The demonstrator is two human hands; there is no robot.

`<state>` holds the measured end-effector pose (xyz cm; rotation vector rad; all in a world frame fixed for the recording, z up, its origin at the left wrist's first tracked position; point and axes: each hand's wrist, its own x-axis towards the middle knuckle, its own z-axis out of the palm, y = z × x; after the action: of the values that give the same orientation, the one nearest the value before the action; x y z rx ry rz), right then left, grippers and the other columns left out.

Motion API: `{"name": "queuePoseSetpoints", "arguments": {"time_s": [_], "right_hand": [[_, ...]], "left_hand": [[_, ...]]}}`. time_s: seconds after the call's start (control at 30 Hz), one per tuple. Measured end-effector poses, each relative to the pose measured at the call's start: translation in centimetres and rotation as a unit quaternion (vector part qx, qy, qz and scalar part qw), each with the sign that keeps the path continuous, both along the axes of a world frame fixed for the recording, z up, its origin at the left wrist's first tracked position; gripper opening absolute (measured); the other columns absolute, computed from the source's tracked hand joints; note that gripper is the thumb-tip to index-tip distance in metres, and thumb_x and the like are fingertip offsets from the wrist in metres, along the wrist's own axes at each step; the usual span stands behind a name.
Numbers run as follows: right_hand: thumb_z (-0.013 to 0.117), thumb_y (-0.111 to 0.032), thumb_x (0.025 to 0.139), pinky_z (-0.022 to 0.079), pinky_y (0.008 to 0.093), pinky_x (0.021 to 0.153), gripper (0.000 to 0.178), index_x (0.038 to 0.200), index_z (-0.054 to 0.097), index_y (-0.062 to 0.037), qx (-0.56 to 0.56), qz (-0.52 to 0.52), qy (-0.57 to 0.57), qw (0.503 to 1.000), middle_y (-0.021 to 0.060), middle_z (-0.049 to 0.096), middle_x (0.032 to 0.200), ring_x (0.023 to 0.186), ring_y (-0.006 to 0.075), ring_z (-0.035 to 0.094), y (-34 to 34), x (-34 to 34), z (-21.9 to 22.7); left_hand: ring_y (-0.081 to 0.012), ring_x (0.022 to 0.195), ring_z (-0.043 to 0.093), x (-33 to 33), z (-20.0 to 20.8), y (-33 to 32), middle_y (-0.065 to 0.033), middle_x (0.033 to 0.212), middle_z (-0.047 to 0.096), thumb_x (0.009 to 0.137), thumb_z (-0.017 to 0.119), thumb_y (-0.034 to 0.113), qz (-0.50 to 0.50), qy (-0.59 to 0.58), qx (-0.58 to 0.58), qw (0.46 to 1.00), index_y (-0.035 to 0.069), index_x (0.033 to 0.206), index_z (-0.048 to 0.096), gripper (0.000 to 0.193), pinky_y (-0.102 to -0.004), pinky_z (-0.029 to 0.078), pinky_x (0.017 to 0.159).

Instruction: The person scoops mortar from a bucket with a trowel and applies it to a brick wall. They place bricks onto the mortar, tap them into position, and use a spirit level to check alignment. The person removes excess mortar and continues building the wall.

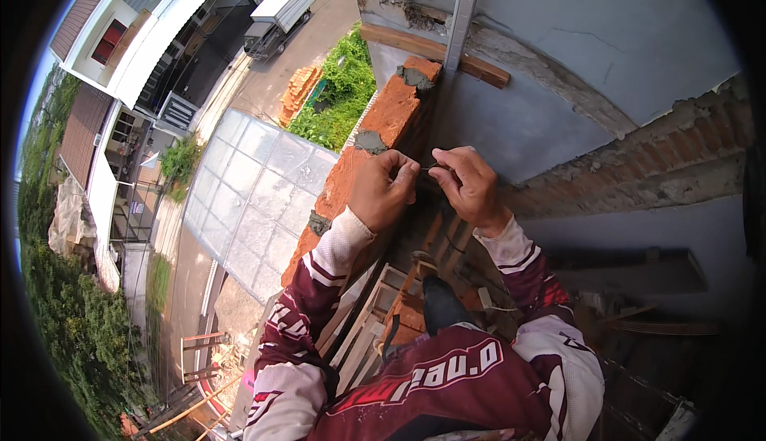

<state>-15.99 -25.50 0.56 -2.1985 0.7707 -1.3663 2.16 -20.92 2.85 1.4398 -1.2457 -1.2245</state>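
My left hand [383, 191] is closed in a pinch just above the brick wall [391, 110], near its inner edge. Facing it, a short gap away, my right hand [467, 185] pinches too. A thin dark strand [424, 168], string or wire, spans the small gap between the fingertips; which of the two I cannot tell. Grey mortar [369, 142] lies in the joints between the orange bricks on the wall's top. An upright metal profile [463, 18] stands at the wall's far end.
A horizontal wooden batten [435, 54] crosses behind the metal profile. Grey plastered walls [590, 34] rise on the right. Below me are wooden scaffold boards [371, 313] and my foot [447, 305]. Left of the wall there is a drop to a translucent roof [255, 193] and a street with a truck [279, 14].
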Motion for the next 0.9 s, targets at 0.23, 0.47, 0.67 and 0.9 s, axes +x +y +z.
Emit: {"name": "queuePoseSetpoints", "arguments": {"time_s": [0.23,0.47,0.67,0.9], "right_hand": [[0.075,0.001,0.079,0.055,0.0336,0.065,0.026,0.104,0.066,-0.0021,-0.099,0.005,0.039,0.994,0.0112,0.062,0.093,0.078,0.0250,0.066,1.7,-0.2,1.1],[0.073,-0.003,0.081,0.054,0.0345,0.064,0.024,0.103,0.064,-0.0011,-0.071,-0.002,0.080,0.994,0.0116,0.059,0.100,0.079,0.0266,0.065,3.2,-0.3,2.6],[0.067,-0.001,0.083,0.053,0.0369,0.069,0.015,0.093,0.055,-0.0026,-0.029,0.017,0.090,0.995,0.0115,0.057,0.096,0.085,0.0306,0.064,4.2,0.3,2.8],[0.066,0.004,0.080,0.055,0.0348,0.065,0.015,0.092,0.058,-0.0016,-0.161,-0.001,0.071,0.984,0.0112,0.058,0.091,0.078,0.0268,0.064,5.8,0.6,0.8]], "left_hand": [[-0.0088,0.052,0.058,0.0,2.0,2.5,-0.0019,0.065,0.060,0.097,0.059,0.019,-0.011,0.042,0.048,0.998,-0.001,0.091,0.060,0.021,-0.0229,0.048,0.048],[-0.0082,0.057,0.060,-0.1,2.4,4.5,-0.0020,0.065,0.062,0.094,0.062,0.019,0.008,-0.070,-0.031,0.997,0.001,0.092,0.064,0.018,-0.0230,0.046,0.048],[-0.0126,0.060,0.062,-0.6,1.6,5.2,-0.0036,0.063,0.062,0.087,0.066,0.019,0.058,-0.272,-0.225,0.934,-0.001,0.080,0.065,0.021,-0.0309,0.047,0.054],[-0.0121,0.057,0.059,-0.2,2.7,6.8,-0.0015,0.062,0.059,0.091,0.064,0.019,0.057,0.038,0.094,0.993,0.001,0.078,0.060,0.022,-0.0308,0.042,0.050]]}}
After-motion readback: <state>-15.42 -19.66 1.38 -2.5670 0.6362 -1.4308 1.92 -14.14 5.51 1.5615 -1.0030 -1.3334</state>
